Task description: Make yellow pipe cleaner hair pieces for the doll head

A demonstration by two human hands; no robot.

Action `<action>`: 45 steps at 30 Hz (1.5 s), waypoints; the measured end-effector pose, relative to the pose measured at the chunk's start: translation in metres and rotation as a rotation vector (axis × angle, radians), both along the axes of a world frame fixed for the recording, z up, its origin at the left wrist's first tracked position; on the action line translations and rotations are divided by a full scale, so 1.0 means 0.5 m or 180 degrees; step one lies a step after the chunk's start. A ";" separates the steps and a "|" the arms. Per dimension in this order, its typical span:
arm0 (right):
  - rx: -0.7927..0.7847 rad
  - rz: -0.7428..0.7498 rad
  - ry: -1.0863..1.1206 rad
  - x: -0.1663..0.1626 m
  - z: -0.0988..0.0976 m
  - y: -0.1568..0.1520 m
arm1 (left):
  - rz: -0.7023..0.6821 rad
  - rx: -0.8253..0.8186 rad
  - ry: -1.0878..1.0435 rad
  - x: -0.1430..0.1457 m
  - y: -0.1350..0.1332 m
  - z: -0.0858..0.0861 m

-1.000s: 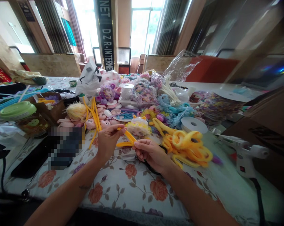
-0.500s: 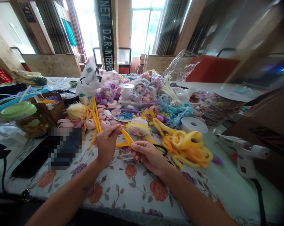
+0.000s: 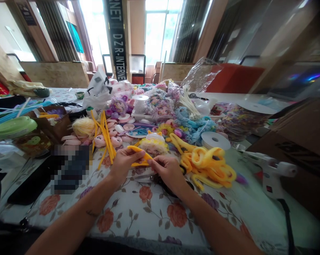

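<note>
A yellow pipe cleaner point(image 3: 146, 156) is stretched between my hands, low over the flowered tablecloth. My left hand point(image 3: 126, 161) pinches one part of it between thumb and fingers. My right hand point(image 3: 166, 170) pinches it a short way to the right, fingers curled. Another yellow length point(image 3: 138, 164) shows just below. Right behind the hands lies a doll head point(image 3: 154, 144) with pale curly hair and a yellow-trimmed white hat. Black-handled scissors point(image 3: 170, 190) seem to lie under my right hand, mostly hidden.
Yellow stems point(image 3: 107, 138) lie left over bare doll heads point(image 3: 99, 140). Thick yellow plush cord point(image 3: 210, 164) is heaped right, near a white spool point(image 3: 215, 140) and a glue gun point(image 3: 271, 170). A black phone point(image 3: 29, 186) and green-lidded jar point(image 3: 15, 127) are left.
My left hand has turned and lowered, its thumb now lying along the pipe cleaner. The held piece is more level, and the hands stay close together. The view has shifted slightly.
</note>
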State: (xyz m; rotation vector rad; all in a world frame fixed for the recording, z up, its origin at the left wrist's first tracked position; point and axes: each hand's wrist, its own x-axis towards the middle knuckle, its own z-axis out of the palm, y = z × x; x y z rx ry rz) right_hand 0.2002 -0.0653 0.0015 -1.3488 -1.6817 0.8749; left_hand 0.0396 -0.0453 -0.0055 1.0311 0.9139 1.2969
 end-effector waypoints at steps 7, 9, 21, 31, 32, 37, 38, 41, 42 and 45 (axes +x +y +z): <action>-0.0539 0.0163 0.0945 -0.014 -0.005 -0.001 | 0.0304 -0.0516 -0.0882 0.015 -0.005 0.006; -0.0638 0.0263 0.1120 -0.010 -0.007 0.002 | 0.0225 -0.0534 -0.0863 0.008 0.000 0.012; -0.0887 0.0585 0.1214 -0.003 -0.007 0.004 | 0.0372 -0.0580 -0.1138 -0.012 0.014 0.022; -0.1463 0.0750 0.1903 0.013 -0.015 0.012 | 0.0021 -0.0689 -0.1095 -0.035 0.024 0.029; -0.1543 0.0757 0.1994 0.015 -0.015 0.014 | -0.0007 -0.0727 -0.1100 -0.037 0.025 0.029; -0.1838 0.0815 0.2238 0.020 -0.009 0.017 | -0.0134 -0.0795 -0.1270 -0.043 0.027 0.028; -0.1864 0.0831 0.2245 0.020 -0.008 0.017 | -0.0162 -0.0755 -0.1242 -0.044 0.027 0.028; -0.1695 0.0751 0.2106 0.020 -0.006 0.016 | -0.0213 -0.0422 -0.0804 -0.049 0.029 0.028; -0.1549 0.0683 0.2008 0.021 -0.006 0.017 | -0.0179 -0.0236 -0.0514 -0.050 0.030 0.028; -0.1099 0.0450 0.1726 0.029 -0.003 0.022 | 0.0048 0.0434 0.0924 -0.053 0.036 0.017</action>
